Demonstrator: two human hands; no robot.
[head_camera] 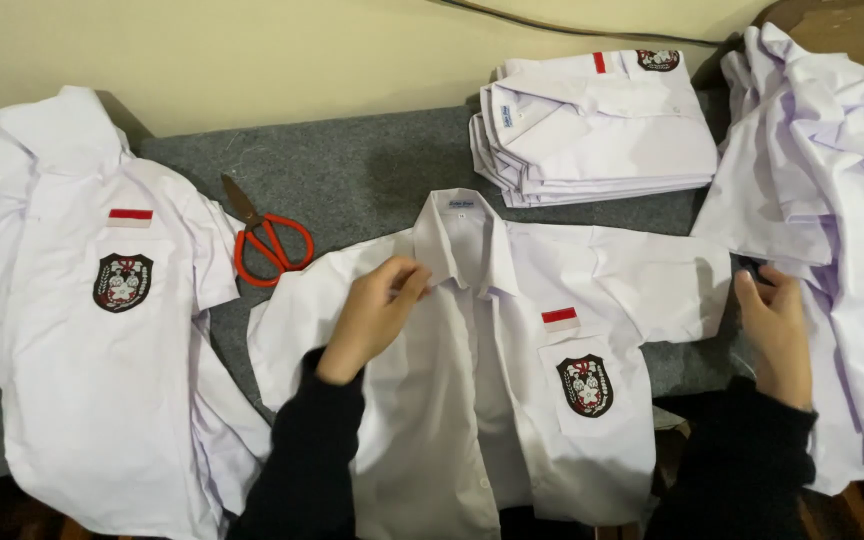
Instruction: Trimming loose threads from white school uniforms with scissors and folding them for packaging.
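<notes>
At counter's near edge, white shirt (472, 400) spread flat, left hand (372, 315) pinching its collar, right hand (777, 330) grip closed on its sleeve end, red scissors (270, 243) beside.

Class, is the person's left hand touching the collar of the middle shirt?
Touching: the head view shows the left hand with fingertips pinching the shirt at its collar.

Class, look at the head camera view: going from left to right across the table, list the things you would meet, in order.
White shirt laid flat on the left → red-handled scissors → left hand on the middle shirt → right hand → heap of white shirts.
</notes>
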